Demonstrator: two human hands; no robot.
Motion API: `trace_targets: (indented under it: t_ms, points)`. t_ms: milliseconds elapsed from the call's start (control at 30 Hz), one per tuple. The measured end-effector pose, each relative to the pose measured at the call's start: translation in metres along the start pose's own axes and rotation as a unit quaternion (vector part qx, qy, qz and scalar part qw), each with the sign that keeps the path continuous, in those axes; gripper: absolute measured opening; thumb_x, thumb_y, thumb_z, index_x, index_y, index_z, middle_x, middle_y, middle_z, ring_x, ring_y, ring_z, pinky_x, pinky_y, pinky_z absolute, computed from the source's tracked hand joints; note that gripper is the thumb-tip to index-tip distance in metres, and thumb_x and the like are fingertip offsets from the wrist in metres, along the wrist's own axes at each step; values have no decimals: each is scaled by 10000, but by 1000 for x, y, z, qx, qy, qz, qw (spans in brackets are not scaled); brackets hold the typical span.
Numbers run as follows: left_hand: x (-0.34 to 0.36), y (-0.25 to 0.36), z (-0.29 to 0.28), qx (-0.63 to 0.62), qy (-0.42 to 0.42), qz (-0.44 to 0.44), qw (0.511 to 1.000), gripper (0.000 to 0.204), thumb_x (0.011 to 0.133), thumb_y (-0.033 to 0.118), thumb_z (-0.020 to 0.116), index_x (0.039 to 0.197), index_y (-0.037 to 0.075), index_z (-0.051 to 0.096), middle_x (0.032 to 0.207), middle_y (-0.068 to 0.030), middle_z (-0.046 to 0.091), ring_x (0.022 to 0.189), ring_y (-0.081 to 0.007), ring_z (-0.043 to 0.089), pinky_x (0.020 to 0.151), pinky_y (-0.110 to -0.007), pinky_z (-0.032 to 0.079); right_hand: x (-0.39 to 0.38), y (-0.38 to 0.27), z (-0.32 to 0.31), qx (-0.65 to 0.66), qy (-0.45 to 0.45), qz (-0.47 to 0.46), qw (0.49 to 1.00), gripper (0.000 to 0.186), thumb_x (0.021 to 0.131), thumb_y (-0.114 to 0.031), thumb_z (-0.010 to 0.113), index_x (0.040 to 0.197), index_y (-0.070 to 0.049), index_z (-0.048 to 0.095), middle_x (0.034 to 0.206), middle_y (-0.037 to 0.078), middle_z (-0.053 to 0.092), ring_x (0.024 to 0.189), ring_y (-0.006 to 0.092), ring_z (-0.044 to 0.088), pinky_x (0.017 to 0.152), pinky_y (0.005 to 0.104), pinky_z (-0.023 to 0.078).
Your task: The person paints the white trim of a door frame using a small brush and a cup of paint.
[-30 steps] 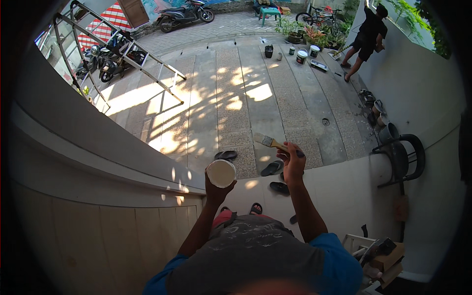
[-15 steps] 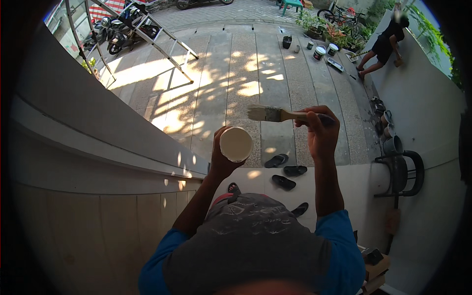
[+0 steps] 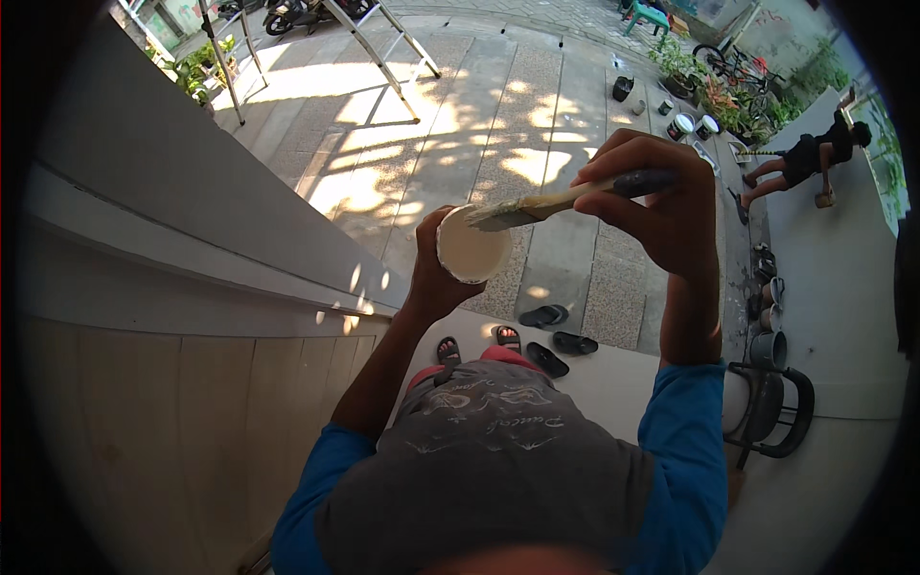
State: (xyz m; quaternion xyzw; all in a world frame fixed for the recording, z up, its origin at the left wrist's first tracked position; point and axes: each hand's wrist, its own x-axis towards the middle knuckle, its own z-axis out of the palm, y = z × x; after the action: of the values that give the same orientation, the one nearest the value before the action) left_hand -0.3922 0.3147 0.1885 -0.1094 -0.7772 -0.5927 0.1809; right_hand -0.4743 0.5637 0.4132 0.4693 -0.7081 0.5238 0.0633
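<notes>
My left hand (image 3: 437, 273) is wrapped round a round cup of cream-coloured paint (image 3: 471, 251), its open top facing up at me. In my right hand (image 3: 661, 206) is a flat paintbrush (image 3: 551, 204), gripped by its pale wooden handle with a dark end. The brush points left, and its paint-coated bristles lie over the upper right rim of the cup. Whether the bristle tips touch the paint, I cannot tell.
A stepladder (image 3: 379, 57) stands at far left on the paving. Several slippers (image 3: 546, 359) lie by my feet. A black chair (image 3: 771, 407) and pots (image 3: 767, 347) line the right wall, where another person (image 3: 815, 158) stands. Paint cans (image 3: 682, 126) sit farther off.
The brush has come over the cup's rim, its bristles tilting down, and my right hand has moved up and right in view. My view has turned, shifting the ladder and slippers.
</notes>
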Motion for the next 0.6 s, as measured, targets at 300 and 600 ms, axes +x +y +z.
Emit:
trace_targets:
  t_ms: [300,600]
  points:
    - [25,8,35,40,111,58,991,1150,589,73,939,1497,78,233,1436,-168,443,1326,-298,515,1111,-455,473,42,32,-16,-25,-91,-86,992,244,787,-145,892,945,-50,732,840,59,757,814,155,762,715,274,607]
    - [24,32,56,46,181,44,981,1153,590,125,973,1505,92,270,1463,-151,406,1355,-297,481,1121,-445,453,55,61,-1,-11,-262,-188,946,189,760,-122,845,889,-79,714,815,61,679,784,252,680,686,375,537]
